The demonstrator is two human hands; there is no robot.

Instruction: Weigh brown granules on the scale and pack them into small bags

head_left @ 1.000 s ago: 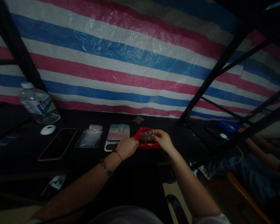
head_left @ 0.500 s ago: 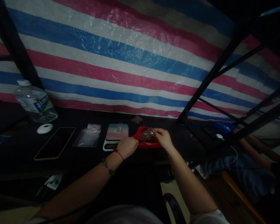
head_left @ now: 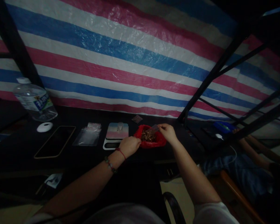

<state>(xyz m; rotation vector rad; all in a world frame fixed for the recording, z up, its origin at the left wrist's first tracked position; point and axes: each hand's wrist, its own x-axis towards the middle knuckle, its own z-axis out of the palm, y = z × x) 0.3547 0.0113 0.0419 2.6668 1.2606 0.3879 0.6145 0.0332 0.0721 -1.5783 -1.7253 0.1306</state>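
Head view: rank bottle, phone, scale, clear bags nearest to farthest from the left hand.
1. Scale, just left of the left hand
2. Clear bags, left of the scale
3. Phone, left of the bags
4. Bottle, back left

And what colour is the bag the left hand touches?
The bag is red, clearest in head view.

Red plastic bag (head_left: 155, 144): mouth up on the worktop (head_left: 186, 144), gaping, rim crumpled, walls low, slightly shiny. Inside, small loose brown-gold pieces (head_left: 147, 136), heaped toward the left; too small and dim to identify. Small clear bag (head_left: 154, 128): thin, see-through, slanting across the red bag's far side, right end higher, left end over the pieces; contact there unclear.
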